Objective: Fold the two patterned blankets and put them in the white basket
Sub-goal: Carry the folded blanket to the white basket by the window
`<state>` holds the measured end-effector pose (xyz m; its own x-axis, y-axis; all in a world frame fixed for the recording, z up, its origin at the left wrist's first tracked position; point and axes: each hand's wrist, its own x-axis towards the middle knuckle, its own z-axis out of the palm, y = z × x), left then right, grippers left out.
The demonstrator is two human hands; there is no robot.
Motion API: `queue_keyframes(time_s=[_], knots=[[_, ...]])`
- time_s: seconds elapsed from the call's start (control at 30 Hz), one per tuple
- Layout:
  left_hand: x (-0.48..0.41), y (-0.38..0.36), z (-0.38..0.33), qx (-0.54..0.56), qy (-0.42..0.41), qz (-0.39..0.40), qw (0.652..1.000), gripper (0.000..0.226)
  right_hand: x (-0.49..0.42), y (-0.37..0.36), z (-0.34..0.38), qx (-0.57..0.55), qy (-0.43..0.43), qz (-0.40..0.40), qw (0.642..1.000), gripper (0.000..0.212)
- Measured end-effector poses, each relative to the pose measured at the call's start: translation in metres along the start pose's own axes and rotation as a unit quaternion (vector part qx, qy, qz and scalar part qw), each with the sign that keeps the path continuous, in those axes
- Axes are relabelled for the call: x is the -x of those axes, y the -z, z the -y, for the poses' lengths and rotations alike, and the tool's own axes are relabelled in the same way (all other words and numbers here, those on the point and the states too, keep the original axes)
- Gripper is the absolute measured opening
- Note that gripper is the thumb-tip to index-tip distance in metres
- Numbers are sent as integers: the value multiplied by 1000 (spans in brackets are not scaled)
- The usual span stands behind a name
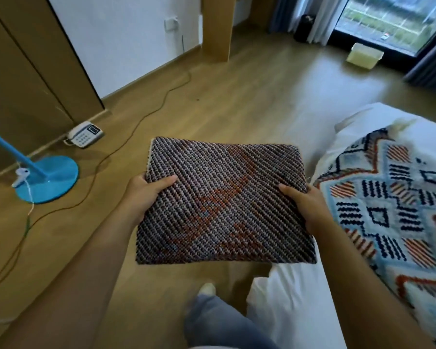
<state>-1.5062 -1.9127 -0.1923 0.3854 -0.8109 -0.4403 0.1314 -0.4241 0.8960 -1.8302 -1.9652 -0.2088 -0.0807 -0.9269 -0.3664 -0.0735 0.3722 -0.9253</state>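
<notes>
Folded blanket (224, 200) ready for the basket.
Your left hand (146, 195) and right hand (305, 205) grip its sides, thumbs on top; likely next, carry it to the pale basket (364, 55).

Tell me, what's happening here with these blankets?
A person holds a folded dark woven blanket in the air, left hand gripping its left edge and right hand its right edge. A second blanket, light blue with a geometric pattern, lies spread out on the white bed at the right. A pale container, perhaps the basket, stands by the window.
</notes>
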Motion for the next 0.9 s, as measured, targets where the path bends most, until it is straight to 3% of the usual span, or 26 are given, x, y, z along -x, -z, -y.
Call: queue_keyframes(time_s=[0.13,0.47,0.57,0.7,0.9], knots=[[-84,-36,-52,-5,-6,27,1000,36,-71,-6,36,-13,-6,-27,1000,38],[-299,-156,-153,-57,-5,141,988,36,-254,-4,104,-32,-18,-145,989,35],[-364,-205,-189,-86,0,181,980,42,-302,1,121,-54,-33,-191,980,32],[-430,-273,-232,-110,-6,239,965,36,-358,17,145,-83,-59,-237,966,46],[-521,-397,-275,-147,-11,293,945,39,-466,75,178,-103,-58,-295,948,40]])
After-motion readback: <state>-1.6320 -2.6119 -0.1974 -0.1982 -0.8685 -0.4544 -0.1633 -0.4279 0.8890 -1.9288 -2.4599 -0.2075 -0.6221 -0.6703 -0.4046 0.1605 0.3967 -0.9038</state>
